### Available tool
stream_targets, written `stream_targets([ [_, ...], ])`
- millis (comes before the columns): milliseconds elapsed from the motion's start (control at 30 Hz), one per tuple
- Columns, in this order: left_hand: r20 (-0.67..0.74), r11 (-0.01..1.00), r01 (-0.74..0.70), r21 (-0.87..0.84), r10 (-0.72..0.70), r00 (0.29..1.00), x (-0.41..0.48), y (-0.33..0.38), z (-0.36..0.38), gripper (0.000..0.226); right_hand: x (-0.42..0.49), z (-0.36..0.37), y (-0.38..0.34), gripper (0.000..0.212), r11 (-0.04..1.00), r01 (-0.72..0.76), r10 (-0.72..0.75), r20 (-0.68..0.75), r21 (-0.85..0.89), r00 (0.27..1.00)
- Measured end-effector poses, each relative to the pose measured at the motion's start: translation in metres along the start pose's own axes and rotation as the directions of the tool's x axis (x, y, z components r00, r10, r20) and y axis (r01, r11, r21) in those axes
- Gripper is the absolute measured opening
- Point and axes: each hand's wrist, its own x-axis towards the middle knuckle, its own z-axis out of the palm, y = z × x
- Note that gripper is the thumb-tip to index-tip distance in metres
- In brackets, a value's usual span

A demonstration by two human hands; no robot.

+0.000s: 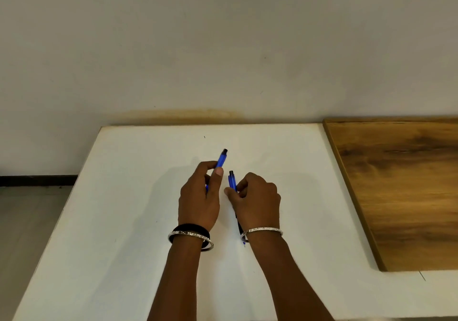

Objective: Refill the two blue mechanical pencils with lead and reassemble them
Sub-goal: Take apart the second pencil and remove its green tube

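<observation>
Above white table (pixel 124 196), each hand's fingers grasp blue black-capped pencil: left hand (pixel 199 196), right hand (pixel 256 201).

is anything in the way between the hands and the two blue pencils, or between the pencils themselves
Nothing visible does. The left hand grips one blue pencil and the right hand grips the other blue pencil. Only an open gap lies between the two pencils, above the white table.
</observation>
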Motion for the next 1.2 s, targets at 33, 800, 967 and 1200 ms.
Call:
stream_targets([
  [33,0.018,1.000,-0.021,0.007,0.021,1.000,0.000,-0.001,0.000,0.029,0.000,0.001,-0.001,0.029,1.000,-0.009,0.009,-0.012,-0.010,1.000],
  [800,0.211,0.993,-0.118,0.017,0.112,0.971,-0.005,-0.002,-0.003,0.037,0.022,-0.037,0.014,0.016,0.635,-0.132,0.035,0.143,0.761,0.989],
  [967,0.254,0.991,-0.126,0.037,0.112,0.961,-0.007,0.004,0.000,0.040,0.025,-0.046,0.025,0.018,0.617,-0.151,0.008,0.186,0.772,0.983],
  [1200,0.289,0.986,-0.165,0.017,0.153,0.945,-0.008,0.007,0.009,0.027,0.028,-0.051,0.038,0.014,0.646,-0.148,0.022,0.175,0.749,0.984],
])
